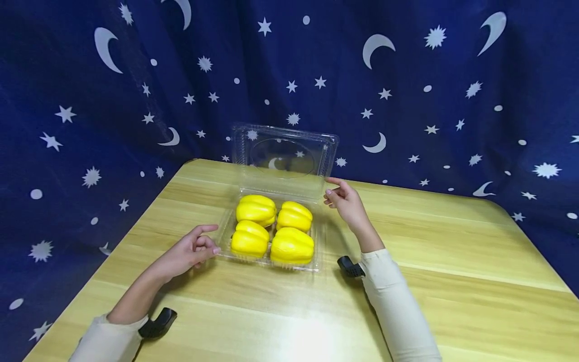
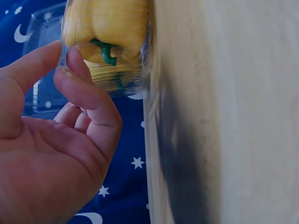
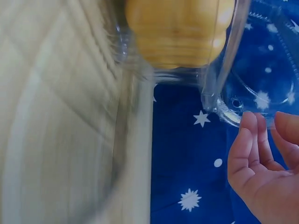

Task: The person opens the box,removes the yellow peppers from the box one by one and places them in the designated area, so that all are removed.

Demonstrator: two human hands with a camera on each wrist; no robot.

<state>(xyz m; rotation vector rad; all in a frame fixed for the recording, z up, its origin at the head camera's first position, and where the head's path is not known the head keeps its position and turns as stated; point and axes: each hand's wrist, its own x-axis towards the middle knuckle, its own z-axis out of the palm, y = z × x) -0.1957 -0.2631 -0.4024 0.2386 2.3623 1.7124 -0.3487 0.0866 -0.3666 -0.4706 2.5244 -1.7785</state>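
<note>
A clear plastic clamshell box [image 1: 318, 251] sits on the table with its lid [image 1: 280, 183] raised. Inside lie several yellow bell peppers [image 1: 292, 245], their green stems [image 2: 108, 52] showing through the wall in the left wrist view. My left hand [image 1: 190, 254] is at the box's front left corner, index finger extended and thumb tip at the rim; its other fingers bend loosely. Over on the right, my right hand [image 1: 348, 203] has its index finger stretched toward the lid's side edge, thumb just below. In the right wrist view its fingertips [image 3: 248, 120] overlap the lid's corner.
The box rests on a light wooden table [image 1: 452, 281]. A dark blue curtain [image 1: 407, 105] with white moons and stars hangs behind the table and along its left side. Each sleeve carries a black wrist device [image 1: 158, 323].
</note>
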